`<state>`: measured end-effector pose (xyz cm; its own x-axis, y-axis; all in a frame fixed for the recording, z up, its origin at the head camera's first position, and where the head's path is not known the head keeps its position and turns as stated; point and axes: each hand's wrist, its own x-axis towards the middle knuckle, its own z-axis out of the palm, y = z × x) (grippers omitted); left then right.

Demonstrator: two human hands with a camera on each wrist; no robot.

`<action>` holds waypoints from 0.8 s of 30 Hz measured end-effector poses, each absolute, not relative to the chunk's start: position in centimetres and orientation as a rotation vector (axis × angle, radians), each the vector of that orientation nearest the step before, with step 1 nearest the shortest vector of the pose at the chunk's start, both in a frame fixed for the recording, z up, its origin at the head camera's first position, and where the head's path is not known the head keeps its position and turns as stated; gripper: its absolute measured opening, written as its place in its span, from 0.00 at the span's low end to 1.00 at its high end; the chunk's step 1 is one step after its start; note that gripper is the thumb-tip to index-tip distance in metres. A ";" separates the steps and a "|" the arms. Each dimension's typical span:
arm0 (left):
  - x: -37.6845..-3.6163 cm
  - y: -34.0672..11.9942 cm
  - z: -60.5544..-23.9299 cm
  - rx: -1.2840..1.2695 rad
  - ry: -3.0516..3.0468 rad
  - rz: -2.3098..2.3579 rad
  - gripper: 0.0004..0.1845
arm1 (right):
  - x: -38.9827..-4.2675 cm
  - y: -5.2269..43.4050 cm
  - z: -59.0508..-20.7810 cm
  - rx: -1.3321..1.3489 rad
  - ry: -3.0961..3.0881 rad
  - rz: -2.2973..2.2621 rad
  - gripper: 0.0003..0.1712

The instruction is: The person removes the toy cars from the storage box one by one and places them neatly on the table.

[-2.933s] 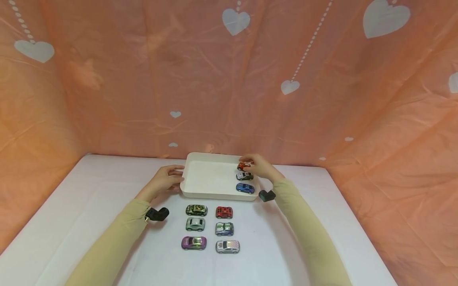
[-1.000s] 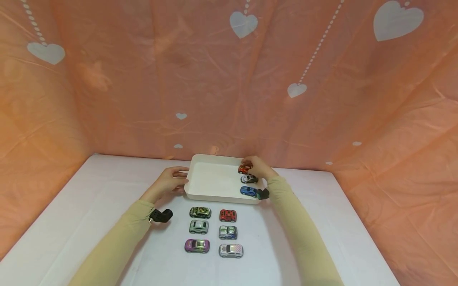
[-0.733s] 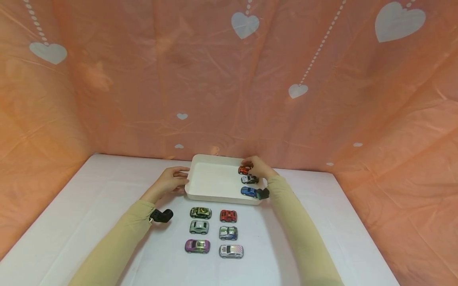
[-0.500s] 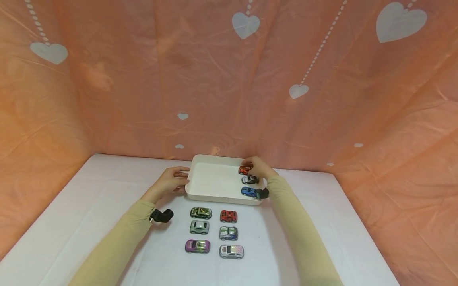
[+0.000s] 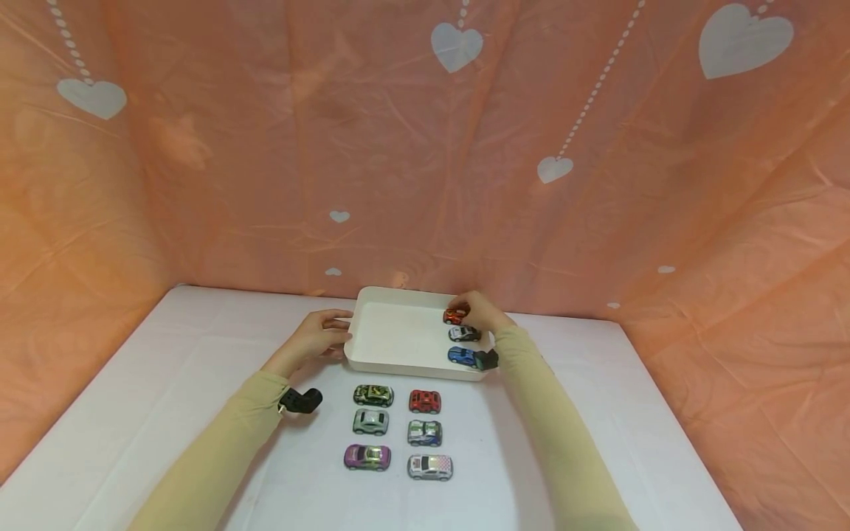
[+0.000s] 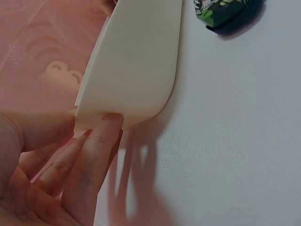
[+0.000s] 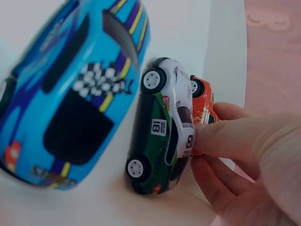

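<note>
nothing moved (hands stay) | right hand (image 5: pixel 481 313) touching orange car (image 5: pixel 454 316)

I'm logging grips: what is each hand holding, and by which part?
The right hand holds the orange toy car in the tray, by its right end. The left hand holds the white tray by its left rim.

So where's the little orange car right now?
The orange car sits in the white tray, at its far right corner in the head view, just beyond the white-and-green car. The right hand touches it.
</note>
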<state>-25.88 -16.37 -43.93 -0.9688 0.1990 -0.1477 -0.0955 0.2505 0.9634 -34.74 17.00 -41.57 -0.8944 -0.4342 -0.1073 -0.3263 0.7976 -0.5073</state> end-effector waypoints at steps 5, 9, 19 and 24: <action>-25.8 -16.2 -43.9 0.080 2.290 1.773 0.27 | -34.9 17.0 -41.8 -0.598 2.762 -0.718 0.23; -25.8 -16.3 -43.9 0.077 2.280 1.780 0.27 | -35.1 17.1 -41.8 -0.654 2.762 -0.713 0.23; -25.9 -16.3 -43.8 0.092 2.282 1.789 0.27 | -34.7 17.6 -41.5 -0.721 2.743 -0.781 0.22; -25.9 -16.3 -43.8 0.078 2.291 1.777 0.27 | -34.0 18.0 -40.4 -0.771 2.733 -0.820 0.22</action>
